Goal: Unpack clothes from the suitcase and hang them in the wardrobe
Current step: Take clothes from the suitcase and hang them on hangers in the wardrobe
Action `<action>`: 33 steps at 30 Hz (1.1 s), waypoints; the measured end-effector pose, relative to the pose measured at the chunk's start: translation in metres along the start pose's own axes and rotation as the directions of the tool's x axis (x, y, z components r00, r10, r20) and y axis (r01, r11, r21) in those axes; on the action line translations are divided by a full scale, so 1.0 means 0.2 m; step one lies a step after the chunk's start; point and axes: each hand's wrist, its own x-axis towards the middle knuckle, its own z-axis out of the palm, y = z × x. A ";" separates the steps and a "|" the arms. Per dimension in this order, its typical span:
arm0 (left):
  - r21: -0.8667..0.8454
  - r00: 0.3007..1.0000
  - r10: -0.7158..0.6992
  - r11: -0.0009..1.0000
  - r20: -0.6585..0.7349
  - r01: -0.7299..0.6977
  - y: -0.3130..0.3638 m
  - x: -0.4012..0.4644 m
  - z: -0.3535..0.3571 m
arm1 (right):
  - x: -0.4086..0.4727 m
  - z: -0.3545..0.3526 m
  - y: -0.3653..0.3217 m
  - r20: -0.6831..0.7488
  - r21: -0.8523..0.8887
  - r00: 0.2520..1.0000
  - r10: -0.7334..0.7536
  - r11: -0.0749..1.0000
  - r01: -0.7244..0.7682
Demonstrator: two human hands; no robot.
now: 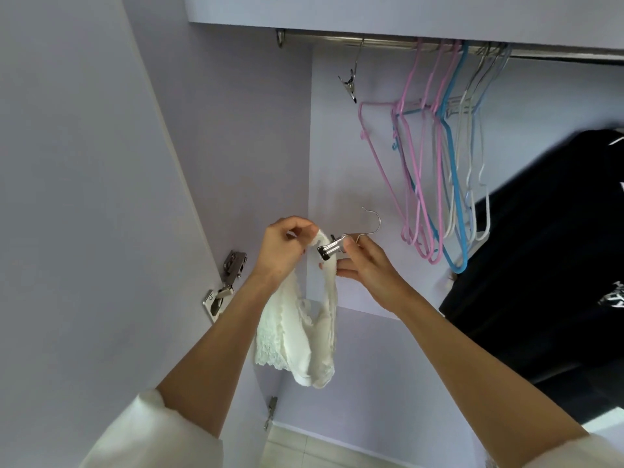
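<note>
The wardrobe [236, 130] filled the frame, its lilac walls running up to a rail [337, 40] along the top. At the right edge hung a black garment [540, 248], and beside it, upper right, a bunch of pink, blue and white hangers [439, 184]. A lone metal clip [351, 83] dangled from the rail near the top centre.

She seemed to be at the clipping step. At mid-frame the left hand [282, 246] pinched the top edge of a white lace top [300, 336], which hung limp below both hands, thin and lightly crumpled. The right hand [366, 261] gripped a hooked clip [332, 248], its jaws at the fabric's edge; I could not tell whether they had bitten yet.

Next, I judged, the clip had to close firmly on the cloth, then its hook be lifted onto the rail.
</note>
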 end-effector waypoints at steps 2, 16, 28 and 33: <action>0.072 0.997 0.056 0.996 -0.059 -0.051 0.00 0.05 0.02 | 0.05 0.00 -0.06 -0.091 -0.049 0.995 -0.038 0.998 0.034; 0.969 0.768 0.640 0.178 0.017 -0.170 0.28 0.40 0.00 | 0.61 -0.04 -0.47 -0.334 -0.446 0.859 -0.389 0.868 0.220; 0.813 0.888 0.447 -0.552 0.104 0.183 0.21 0.48 -0.13 | 1.03 0.06 -0.73 -0.303 -0.684 0.737 -0.605 0.676 0.274; 0.805 0.889 0.443 -0.566 0.116 0.177 0.21 0.48 -0.14 | 1.09 0.05 -0.73 -0.329 -0.684 0.772 -0.543 0.702 0.202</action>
